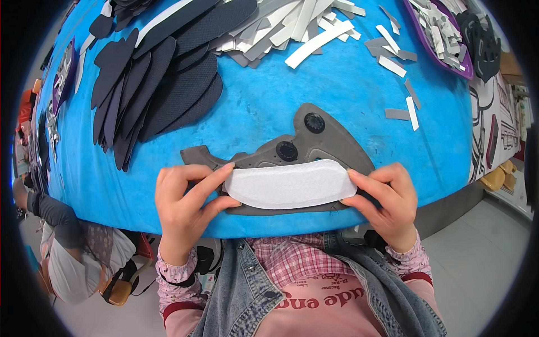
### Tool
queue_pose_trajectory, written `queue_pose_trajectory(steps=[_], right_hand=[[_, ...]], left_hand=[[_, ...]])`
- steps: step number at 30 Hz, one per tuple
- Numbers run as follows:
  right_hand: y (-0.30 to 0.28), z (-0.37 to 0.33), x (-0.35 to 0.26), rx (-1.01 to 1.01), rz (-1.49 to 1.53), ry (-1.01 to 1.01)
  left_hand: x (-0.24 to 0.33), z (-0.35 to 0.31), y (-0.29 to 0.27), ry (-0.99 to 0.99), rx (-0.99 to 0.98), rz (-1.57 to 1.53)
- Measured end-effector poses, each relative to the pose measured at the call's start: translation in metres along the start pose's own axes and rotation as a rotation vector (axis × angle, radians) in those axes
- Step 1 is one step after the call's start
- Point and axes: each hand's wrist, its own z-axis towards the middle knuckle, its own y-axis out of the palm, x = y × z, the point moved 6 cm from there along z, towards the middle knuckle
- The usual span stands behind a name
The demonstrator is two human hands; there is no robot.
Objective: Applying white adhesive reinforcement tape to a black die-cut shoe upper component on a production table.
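Note:
A long white pad point(289, 184) with rounded edges is stretched between my two hands. My left hand point(188, 196) pinches its left end between thumb and fingers, while my right hand point(390, 194) pinches the right end the same way. Beneath the pad lies a curved grey-brown moulded piece point(337, 137) on the blue cloth, near the table's front edge. Two round black knobs, one upper point(314, 122) and one lower point(286, 150), stand out on it. The pad covers the middle of this piece, so that part is hidden.
A fanned stack of dark pads point(163, 84) lies on the blue table cover point(247, 123) at the left. White and grey strips point(297, 33) are heaped behind it. At the far right stands a purple tray point(457, 68) of strips. Another person point(84, 258) sits at the lower left.

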Motion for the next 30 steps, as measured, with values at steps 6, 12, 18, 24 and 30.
queue_pose_trajectory(steps=[6, 12, 18, 24, 30], right_hand=[[0.001, 0.005, 0.002, 0.011, -0.01, -0.029], [0.003, 0.007, 0.006, -0.003, 0.02, 0.01], [0.005, 0.009, 0.007, -0.034, 0.029, 0.021], [0.007, 0.011, 0.008, -0.038, 0.023, -0.008], [0.007, 0.012, 0.007, -0.07, 0.012, 0.003]], left_hand=[[-0.004, -0.002, 0.002, -0.042, 0.024, -0.019], [-0.007, -0.004, 0.003, -0.076, 0.015, -0.042], [-0.009, -0.006, 0.002, -0.094, 0.004, -0.07], [-0.012, -0.009, 0.001, -0.13, -0.001, -0.127], [-0.012, -0.009, 0.001, -0.117, -0.002, -0.133]])
